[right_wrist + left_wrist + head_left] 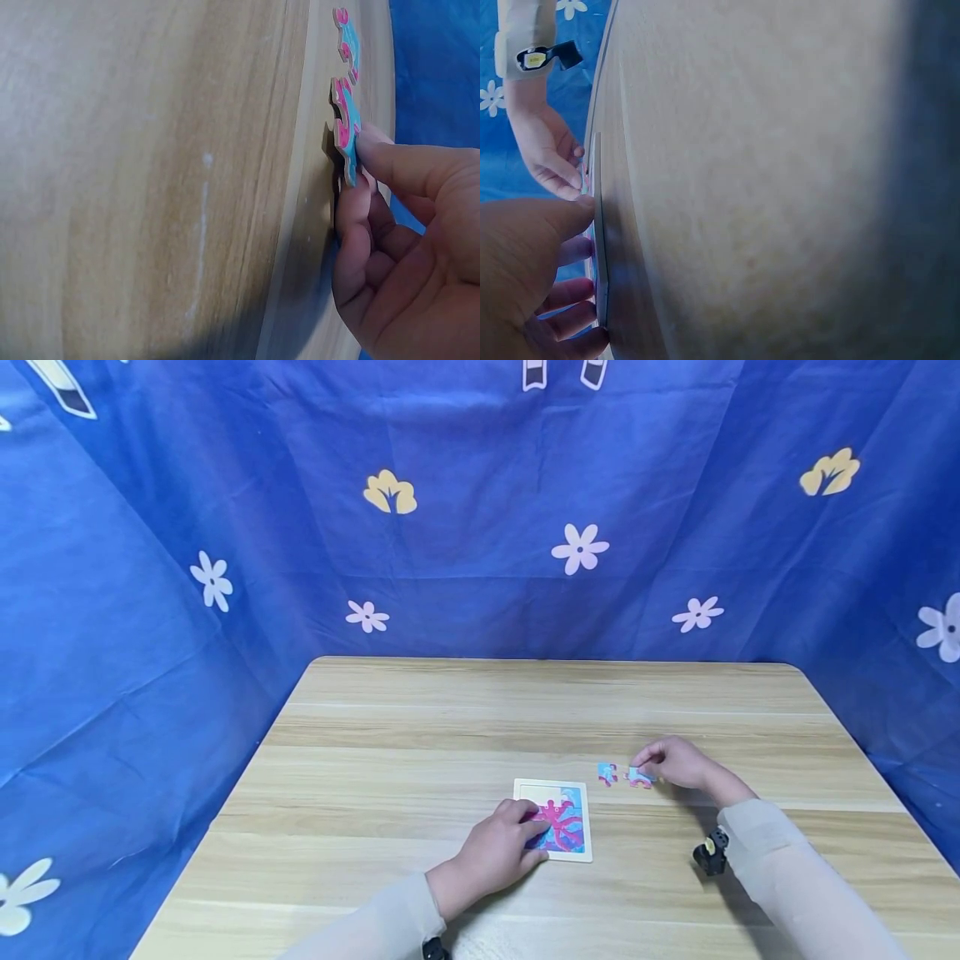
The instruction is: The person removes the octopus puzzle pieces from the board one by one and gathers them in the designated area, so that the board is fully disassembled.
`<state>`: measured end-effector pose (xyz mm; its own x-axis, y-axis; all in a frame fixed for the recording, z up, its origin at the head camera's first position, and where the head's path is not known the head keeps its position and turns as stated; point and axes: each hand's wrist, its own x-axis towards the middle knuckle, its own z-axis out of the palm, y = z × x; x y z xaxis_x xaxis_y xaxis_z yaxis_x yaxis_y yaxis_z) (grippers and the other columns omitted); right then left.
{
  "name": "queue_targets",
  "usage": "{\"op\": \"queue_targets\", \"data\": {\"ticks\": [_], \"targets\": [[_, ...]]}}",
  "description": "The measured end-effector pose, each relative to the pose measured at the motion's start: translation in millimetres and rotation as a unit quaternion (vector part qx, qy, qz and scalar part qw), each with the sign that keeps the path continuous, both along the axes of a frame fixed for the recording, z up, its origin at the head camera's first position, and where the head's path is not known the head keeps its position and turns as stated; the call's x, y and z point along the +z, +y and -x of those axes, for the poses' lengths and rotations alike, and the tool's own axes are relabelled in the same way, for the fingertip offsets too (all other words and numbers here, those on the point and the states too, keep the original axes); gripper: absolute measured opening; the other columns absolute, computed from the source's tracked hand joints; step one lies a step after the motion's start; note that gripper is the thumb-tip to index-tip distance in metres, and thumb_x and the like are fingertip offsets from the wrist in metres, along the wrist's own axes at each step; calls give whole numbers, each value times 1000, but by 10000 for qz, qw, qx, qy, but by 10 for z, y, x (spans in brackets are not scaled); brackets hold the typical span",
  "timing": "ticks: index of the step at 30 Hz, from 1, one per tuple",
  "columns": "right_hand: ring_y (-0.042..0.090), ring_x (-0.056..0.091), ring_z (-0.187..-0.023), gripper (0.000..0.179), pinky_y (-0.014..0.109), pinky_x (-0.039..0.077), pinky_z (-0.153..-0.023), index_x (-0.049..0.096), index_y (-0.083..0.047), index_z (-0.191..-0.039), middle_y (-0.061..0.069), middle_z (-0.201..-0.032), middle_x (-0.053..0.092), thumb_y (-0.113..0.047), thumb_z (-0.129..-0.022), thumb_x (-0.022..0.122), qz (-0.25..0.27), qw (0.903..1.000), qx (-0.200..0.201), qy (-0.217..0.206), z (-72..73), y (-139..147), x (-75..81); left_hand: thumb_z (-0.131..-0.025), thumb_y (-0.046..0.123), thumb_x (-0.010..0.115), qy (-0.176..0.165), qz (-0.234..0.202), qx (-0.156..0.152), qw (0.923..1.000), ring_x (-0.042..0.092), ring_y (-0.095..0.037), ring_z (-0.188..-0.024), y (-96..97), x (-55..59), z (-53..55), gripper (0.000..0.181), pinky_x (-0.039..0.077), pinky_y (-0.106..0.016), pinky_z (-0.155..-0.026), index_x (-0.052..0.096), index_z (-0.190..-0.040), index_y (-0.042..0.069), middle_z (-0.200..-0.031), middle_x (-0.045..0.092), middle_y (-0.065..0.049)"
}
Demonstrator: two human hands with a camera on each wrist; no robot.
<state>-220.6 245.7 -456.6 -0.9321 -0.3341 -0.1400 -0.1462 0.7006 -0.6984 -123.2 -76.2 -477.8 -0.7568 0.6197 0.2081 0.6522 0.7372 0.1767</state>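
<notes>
Octopus jigsaw tray (572, 857) sits on the wooden table (375, 793), and it's largely filled: pink-and-blue fitted pieces (572, 835) inside, a bare cream patch (537, 792) at the far left corner. Left hand (495, 852), fingers spread, rests across its left part. Out to the right, the right hand (678, 762) pinches one octopus piece (345, 124); another loose piece (607, 774) lies just beside, outside the tray.
</notes>
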Motion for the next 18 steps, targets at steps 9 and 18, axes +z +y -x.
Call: {"op": "queue_targets", "data": {"ticks": [9,18], "targets": [[16,51,-72,10,32,44,-64,71,-3,-93,3,-86,65,-1,-86,64,-275,9995,-12,174,0,-3,-11,-84,40,70,-25,5,-2,10000,52,-20,-110,4,4,4,42,50,-30,-87,70,-117,14,-121,57,-8],[20,59,-85,14,38,49,-79,69,-4,-101,2,-89,65,-8,-88,65,-166,9986,-220,446,38,-77,-51,-83,40,71,-47,-63,4,10000,53,-20,-108,2,19,15,42,50,-29,-85,70,-116,14,-120,58,-7]]}}
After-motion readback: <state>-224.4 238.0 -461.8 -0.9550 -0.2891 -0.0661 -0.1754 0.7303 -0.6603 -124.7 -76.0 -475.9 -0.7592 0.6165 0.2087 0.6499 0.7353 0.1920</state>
